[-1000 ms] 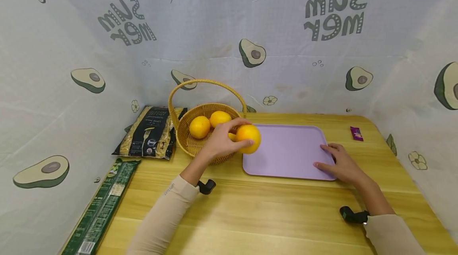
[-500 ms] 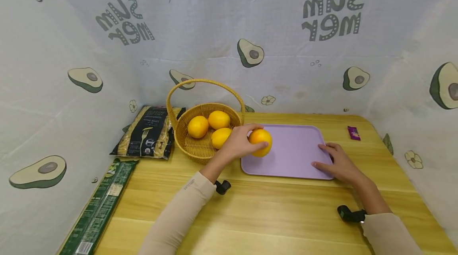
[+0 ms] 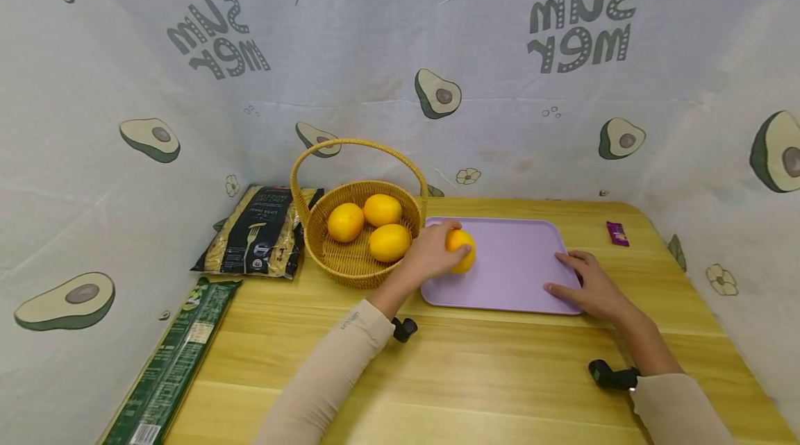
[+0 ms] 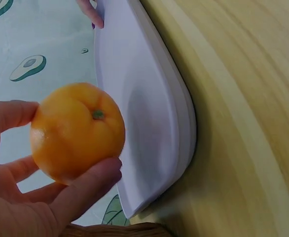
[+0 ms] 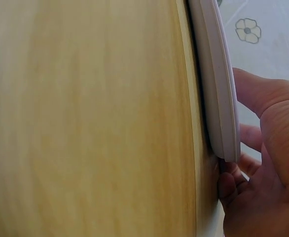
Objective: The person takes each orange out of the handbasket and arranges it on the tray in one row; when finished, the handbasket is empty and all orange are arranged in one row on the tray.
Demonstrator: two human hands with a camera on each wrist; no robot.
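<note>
An orange (image 4: 78, 133) with a green stem end is pinched between the thumb and fingers of my left hand (image 3: 433, 250). In the head view that hand is over the left part of a lilac tray (image 3: 512, 264); a shadow falls on the tray, and I cannot tell whether the orange touches it. At the tray's right edge my right hand (image 3: 594, 285) holds the near corner. Its thumb (image 5: 263, 91) lies over the rim, and other fingers bend round the side. Three yellow-orange fruits (image 3: 346, 222) sit in a wicker basket (image 3: 344, 266) left of the tray.
Left of the basket lies a black pasta bag (image 3: 256, 233), with a long green packet (image 3: 181, 355) along the table's left side. A small purple wrapped sweet (image 3: 617, 233) lies beyond the right hand. The basket's tall handle (image 3: 359, 141) arches above it.
My left hand has carried the orange right and down, from the basket's edge to over the tray. The third fruit in the basket is now uncovered. My right hand stays at the tray's corner.
</note>
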